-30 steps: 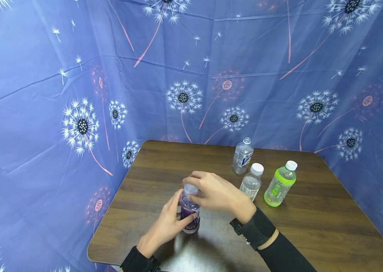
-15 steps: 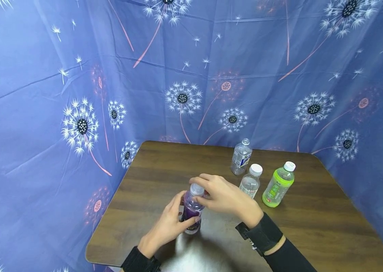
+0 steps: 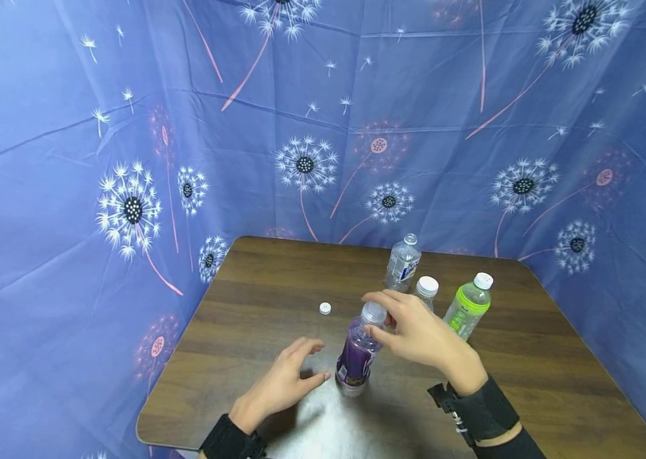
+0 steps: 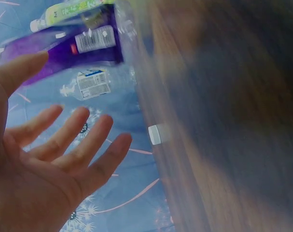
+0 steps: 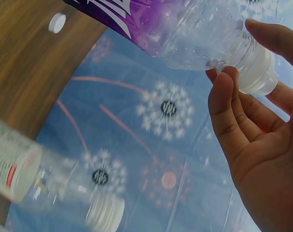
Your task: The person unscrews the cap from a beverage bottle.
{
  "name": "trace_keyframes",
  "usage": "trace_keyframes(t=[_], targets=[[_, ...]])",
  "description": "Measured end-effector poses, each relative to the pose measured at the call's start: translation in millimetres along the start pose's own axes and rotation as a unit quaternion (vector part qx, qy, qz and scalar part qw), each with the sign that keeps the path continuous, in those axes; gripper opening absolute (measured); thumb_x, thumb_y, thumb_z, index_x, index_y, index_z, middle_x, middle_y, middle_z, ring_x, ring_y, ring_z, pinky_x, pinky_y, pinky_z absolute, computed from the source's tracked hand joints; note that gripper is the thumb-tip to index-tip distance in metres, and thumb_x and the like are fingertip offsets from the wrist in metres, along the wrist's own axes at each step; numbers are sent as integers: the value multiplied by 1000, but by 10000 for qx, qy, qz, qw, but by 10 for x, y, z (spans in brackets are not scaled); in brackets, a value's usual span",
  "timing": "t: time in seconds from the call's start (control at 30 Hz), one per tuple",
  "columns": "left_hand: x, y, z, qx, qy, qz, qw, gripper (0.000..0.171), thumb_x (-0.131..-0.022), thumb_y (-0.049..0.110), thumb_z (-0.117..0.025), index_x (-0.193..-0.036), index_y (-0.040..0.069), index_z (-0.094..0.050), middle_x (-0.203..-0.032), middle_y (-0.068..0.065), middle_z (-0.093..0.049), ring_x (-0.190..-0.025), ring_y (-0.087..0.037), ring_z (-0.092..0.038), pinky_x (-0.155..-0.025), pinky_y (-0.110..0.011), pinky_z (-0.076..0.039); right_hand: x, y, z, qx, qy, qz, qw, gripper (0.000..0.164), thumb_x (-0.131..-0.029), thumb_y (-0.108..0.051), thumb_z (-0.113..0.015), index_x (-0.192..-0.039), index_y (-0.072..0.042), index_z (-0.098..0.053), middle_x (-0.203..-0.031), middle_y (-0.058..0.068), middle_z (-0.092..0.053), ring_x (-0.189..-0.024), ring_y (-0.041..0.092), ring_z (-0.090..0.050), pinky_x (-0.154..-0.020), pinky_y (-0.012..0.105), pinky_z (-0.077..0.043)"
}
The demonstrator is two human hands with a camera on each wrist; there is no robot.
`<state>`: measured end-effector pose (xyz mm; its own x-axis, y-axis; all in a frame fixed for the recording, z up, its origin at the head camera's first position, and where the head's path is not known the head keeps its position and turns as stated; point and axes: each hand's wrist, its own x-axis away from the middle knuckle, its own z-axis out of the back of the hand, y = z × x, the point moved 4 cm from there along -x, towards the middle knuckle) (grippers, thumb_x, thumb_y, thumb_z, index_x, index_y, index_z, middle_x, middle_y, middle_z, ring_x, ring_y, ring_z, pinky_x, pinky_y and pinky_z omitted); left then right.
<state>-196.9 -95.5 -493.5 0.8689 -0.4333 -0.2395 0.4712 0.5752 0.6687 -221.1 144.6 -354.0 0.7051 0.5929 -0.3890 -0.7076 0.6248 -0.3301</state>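
In the head view my right hand [image 3: 415, 325] pinches the neck of a clear plastic bottle [image 3: 357, 357] with a purple label, just below its translucent top. That bottle leans slightly, its top toward the right. My left hand [image 3: 283, 382] is off to its left, fingers spread and apart from it. The left wrist view shows this left palm [image 4: 45, 169] with nothing in it. In the right wrist view, the right thumb and fingers [image 5: 223, 101] surround the bottle's neck [image 5: 243, 55]. A small white cap [image 3: 325, 308] lies on the table behind the bottle.
To the right stand a bottle with a green-banded label [image 3: 468, 306], a white-capped clear bottle [image 3: 427, 288] partly behind the right hand, and a capless clear bottle [image 3: 402, 262] farther back. The brown table [image 3: 265, 274] ends at a blue dandelion-patterned cloth [image 3: 443, 140].
The right hand has moved right with the purple-labelled bottle. My left hand has let go of it. The white cap on the table, hidden before, now shows.
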Motion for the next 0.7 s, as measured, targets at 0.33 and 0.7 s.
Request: trace_keyframes(t=[0.33, 0.7], targets=[[-35, -66, -37, 25, -1050, 83, 9944, 43, -103, 40, -67, -137, 14, -61, -133, -11, -68, -124, -27, -65, -101, -43, -58, 349, 381, 286, 410, 496, -323, 9974, 45, -87, -16, -84, -129, -13, -69, -86, -9, -59, -66, 2, -50, -55, 19, -44], [-39, -119, -75, -62, -1109, 123, 9937, 49, -104, 51, -61, -135, 13, -63, -130, -7, -70, -120, -21, -66, -97, -40, -58, 735, 714, 576, 1001, 743, -860, 9885, 40, -87, -15, -84, -124, -14, -69, -77, -12, -53, -63, 0, -43, -54, 21, -38]])
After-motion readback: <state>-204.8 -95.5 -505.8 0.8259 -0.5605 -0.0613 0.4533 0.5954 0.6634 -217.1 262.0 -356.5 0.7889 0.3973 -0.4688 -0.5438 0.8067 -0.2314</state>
